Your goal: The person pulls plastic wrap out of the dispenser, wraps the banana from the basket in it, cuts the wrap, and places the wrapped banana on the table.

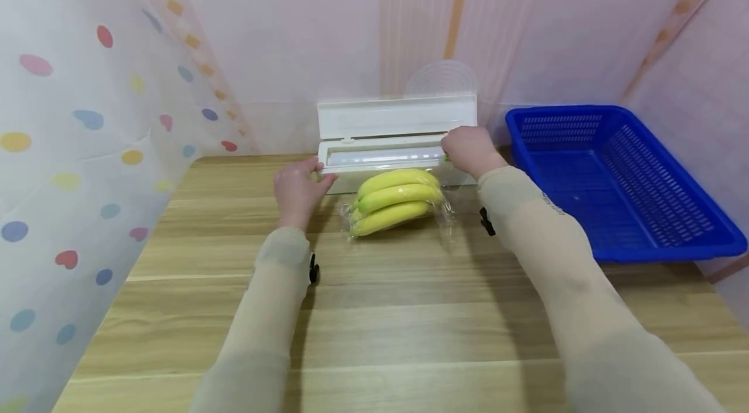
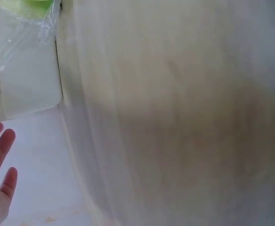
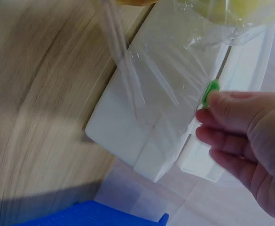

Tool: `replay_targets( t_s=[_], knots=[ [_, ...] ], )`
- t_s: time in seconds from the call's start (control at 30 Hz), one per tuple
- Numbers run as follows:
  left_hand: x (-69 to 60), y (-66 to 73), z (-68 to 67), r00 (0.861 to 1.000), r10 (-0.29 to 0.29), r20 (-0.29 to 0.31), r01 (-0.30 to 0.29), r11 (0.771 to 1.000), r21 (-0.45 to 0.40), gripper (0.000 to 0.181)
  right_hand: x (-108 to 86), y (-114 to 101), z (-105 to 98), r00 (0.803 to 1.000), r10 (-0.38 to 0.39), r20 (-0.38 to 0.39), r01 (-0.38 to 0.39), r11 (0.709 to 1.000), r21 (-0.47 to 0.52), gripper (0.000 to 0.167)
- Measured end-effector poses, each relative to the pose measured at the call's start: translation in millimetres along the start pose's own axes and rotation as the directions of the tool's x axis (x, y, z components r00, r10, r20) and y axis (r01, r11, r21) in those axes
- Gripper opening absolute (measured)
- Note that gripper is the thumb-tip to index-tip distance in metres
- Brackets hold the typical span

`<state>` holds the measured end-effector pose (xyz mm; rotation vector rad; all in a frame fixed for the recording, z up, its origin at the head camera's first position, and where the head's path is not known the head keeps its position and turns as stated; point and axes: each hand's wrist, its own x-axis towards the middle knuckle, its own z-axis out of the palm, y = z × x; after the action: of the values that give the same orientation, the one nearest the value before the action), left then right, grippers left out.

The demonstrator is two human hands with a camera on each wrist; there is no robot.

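Note:
A white cling film dispenser (image 1: pixel 345 183) stands at the back of the table, its lid (image 1: pixel 398 115) raised against the wall. My left hand (image 1: pixel 296 188) pinches its left end, thumb on the front and fingertips at the top edge. At the right end, my right hand (image 1: pixel 471 149) pinches a small green slide cutter (image 3: pixel 211 92) between thumb and fingertips. Clear film (image 3: pixel 163 87) hangs down the dispenser's front. Several bananas (image 1: pixel 399 197) in a bunch lie before it, wrapped in film that is crumpled at both ends.
A blue plastic basket (image 1: pixel 620 188) sits at the right side of the wooden table (image 1: pixel 374 322). Patterned cloth walls stand behind the dispenser and on both sides. Black straps show on both sleeves near the wrists.

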<state>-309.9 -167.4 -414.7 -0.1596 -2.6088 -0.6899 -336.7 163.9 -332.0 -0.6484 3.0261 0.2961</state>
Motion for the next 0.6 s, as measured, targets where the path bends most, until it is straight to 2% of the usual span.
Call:
replay_targets(
  t_s=[0.17,0.27,0.6],
  knots=[
    [0.7,-1.5,-0.3,1.000,-0.018,0.016,0.018,1.000,0.014,0.032,-8.8,16,4,0.998,0.058,-0.006,-0.058,0.998,-0.030,0.023],
    [1.1,-2.5,-2.2,0.999,-0.035,0.020,0.035,0.999,0.026,0.033,-12.1,23,6,0.998,0.064,-0.027,-0.064,0.998,-0.025,0.025],
    [-0.1,-0.3,-0.4,1.000,-0.020,0.009,0.020,1.000,0.006,0.033,-17.1,25,8,0.997,0.067,-0.023,-0.067,0.998,-0.020,0.023]
  ],
)
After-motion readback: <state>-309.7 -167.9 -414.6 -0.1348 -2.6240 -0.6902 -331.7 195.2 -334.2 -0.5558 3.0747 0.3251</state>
